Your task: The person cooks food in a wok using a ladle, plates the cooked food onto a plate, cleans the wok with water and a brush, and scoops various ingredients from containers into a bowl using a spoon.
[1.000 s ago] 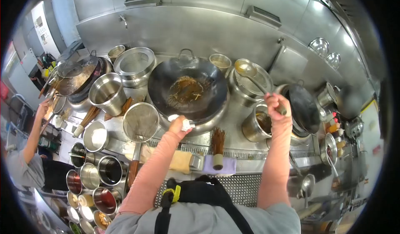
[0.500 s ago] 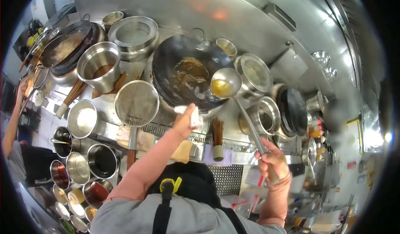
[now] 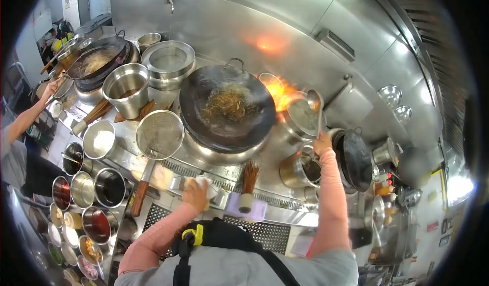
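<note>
My right hand is closed around the handle of a metal ladle. The ladle's bowl is raised over the round metal pot right of the wok. Down at the stove's front edge, my left hand is closed on a white cloth, partly hidden by the fingers. A large black wok sits on the burner ahead, with brown, bubbling liquid in its bottom. Orange flames rise at its right rim.
A strainer and a bamboo brush lie near the stove front. Steel pots and sauce containers crowd the left. More woks stand right. Another person's arm reaches to a wok at far left.
My left hand has moved from the wok's front rim down to the stove edge. My right hand carried the ladle up and right, away from the wok. Flames have appeared beside the wok.
</note>
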Motion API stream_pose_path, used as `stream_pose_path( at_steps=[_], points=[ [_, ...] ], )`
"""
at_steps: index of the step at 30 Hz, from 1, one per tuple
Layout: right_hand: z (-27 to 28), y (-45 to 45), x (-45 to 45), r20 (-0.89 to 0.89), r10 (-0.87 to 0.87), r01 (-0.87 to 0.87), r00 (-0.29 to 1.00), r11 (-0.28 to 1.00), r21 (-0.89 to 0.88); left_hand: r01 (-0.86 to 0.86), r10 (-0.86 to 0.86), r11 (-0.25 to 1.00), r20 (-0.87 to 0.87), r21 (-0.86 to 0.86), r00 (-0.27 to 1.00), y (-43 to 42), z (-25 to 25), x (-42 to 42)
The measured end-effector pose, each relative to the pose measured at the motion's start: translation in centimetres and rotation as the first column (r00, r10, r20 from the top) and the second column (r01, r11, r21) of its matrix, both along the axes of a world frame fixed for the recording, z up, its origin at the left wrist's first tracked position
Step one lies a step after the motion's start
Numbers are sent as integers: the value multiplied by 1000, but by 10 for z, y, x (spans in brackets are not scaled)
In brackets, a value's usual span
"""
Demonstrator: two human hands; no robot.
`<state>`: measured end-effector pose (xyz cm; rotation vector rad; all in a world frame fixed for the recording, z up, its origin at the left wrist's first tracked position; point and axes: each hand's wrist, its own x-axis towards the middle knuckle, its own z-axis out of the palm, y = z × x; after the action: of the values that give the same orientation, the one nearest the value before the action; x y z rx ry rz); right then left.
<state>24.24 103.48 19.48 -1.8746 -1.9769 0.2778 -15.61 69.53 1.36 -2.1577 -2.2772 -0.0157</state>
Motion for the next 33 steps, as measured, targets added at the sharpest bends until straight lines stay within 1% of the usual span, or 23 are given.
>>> stream_pose_path(
  at_steps=[1,2,3,4,5,7,9,10,13,16,17,18,19,20,21,23,24,26,28,29,30,31,33],
  points=[
    [1,-2,-9,-25,-43,41,999,997,-63,12,-9,996,34,-84,999,2,3,6],
    [3,-3,-18,-50,-86,79,995,989,-126,25,-14,986,66,-167,998,9,34,8],
    [-3,12,-5,-388,-138,16,911,954,-300,40,-15,967,102,-251,995,12,53,16],
    [-18,37,22,-655,-240,-102,716,893,-438,116,-98,988,163,-106,982,15,40,31],
    [-29,50,38,-814,-377,-258,441,816,-518,184,-190,982,211,44,959,18,27,47],
    [5,23,41,-810,-572,-366,-132,787,-496,293,-266,956,520,32,812,21,54,92],
    [34,-4,43,-754,-563,-483,-337,791,-375,394,-324,919,519,-28,791,26,69,127],
    [37,-4,55,-728,-566,-574,-386,765,-290,445,-352,894,521,-60,778,24,71,138],
    [74,-46,46,-707,-529,-608,-470,774,-175,309,-225,943,452,-121,863,44,12,163],
    [106,-99,21,-739,-475,-550,-478,817,-169,35,32,994,592,-101,805,63,1,159],
    [109,-113,13,-749,-462,-547,-474,822,-161,35,169,973,808,-227,564,68,10,148],
    [110,-129,4,-705,-504,-544,-499,815,-198,74,315,936,912,-344,262,71,25,129],
    [109,-140,0,-687,-552,-611,-472,767,-196,148,449,888,891,-436,-65,72,33,112],
    [104,-150,-2,-686,-594,-676,-420,709,-200,242,433,901,767,-359,-474,65,25,93],
    [98,-158,-6,-685,-629,-735,-367,648,-200,236,398,917,728,-321,-558,51,45,73],
    [86,-182,-28,-735,-579,-688,-352,693,-216,221,329,944,639,-245,-696,11,111,34],
    [84,-194,-43,-737,-577,-636,-353,725,-263,175,277,960,673,-217,-686,9,116,11],
    [73,-210,-68,-764,-543,-705,-349,690,-168,92,179,983,735,-158,-653,5,128,-29],
    [50,-217,-89,-787,-530,-711,-317,681,-172,-108,58,990,968,-87,-243,24,165,-52],
    [44,-222,-102,-800,-533,-709,-277,675,-205,-181,14,983,1000,-14,-3,40,184,-64],
    [41,-227,-114,-811,-536,-703,-235,670,-238,-126,-307,902,818,413,486,62,188,-78],
    [40,-229,-127,-822,-536,-696,-191,665,-272,137,-501,687,330,714,800,85,191,-91],
    [35,-234,-145,-832,-543,-700,-114,638,-320,286,-459,790,213,542,863,120,215,-97]
  ],
)
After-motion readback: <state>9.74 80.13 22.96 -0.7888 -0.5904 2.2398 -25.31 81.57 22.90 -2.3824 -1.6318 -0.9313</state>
